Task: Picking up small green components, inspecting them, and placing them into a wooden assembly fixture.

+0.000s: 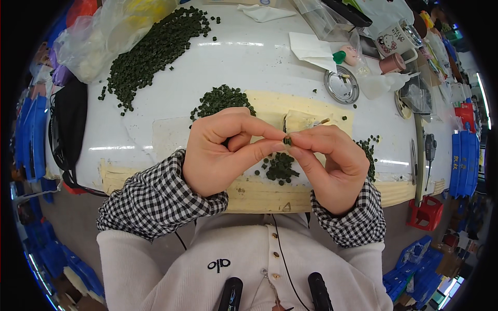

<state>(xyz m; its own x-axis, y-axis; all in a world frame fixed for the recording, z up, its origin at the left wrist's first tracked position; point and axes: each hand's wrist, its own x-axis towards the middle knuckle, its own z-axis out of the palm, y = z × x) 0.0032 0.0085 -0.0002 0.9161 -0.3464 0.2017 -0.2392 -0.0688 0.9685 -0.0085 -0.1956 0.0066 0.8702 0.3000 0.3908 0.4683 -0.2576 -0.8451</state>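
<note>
My left hand (215, 155) and my right hand (334, 166) meet over the near part of the table, both closed in a pinch. Between their fingertips is a small dark green part (287, 140), mostly covered by the fingers. A small heap of green pieces (280, 168) lies just below the hands. Beyond my left hand is a larger heap of dark green parts (223, 98). Another scatter of them (367, 155) lies beside my right hand. Behind the fingertips stands a cream-coloured block (301, 120), with a thin stick at its right side.
A big pile of green parts (155, 54) spreads across the far left, near clear plastic bags (91, 49). A black face mask (69, 127) hangs at the left edge. To the right are a round metal lid (342, 93), a white mug (392, 41), tweezers (413, 160) and a screwdriver (430, 150).
</note>
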